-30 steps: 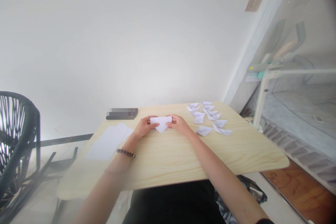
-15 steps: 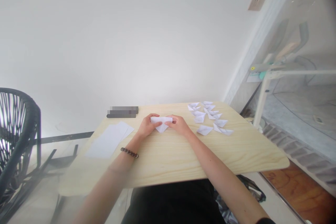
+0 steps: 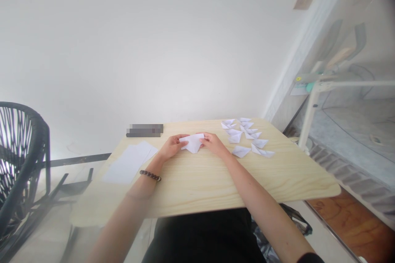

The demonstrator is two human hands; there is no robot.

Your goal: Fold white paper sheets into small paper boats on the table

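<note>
Bare tabletop (image 3: 197,185) lies open nearside; folded papers (image 3: 241,151), seemingly clustered, obstruct the right.

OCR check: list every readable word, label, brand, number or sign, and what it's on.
No readable text.
Pale card by the white frame: marks too small and blurred.
Yellow round mark: too small.
Dark object: pixelated.
Held paper: no lettering visible.

I can read no text, label, brand, number or sign from where I sit. On the pale card (image 3: 298,89) beside the white frame (image 3: 311,109), at my right, there are some faint marks, but they are too small and blurred for me to read. The dark object (image 3: 145,131) at the far left of my surface (image 3: 197,189) is covered by pixel blocks, so any print there is hidden.
</note>
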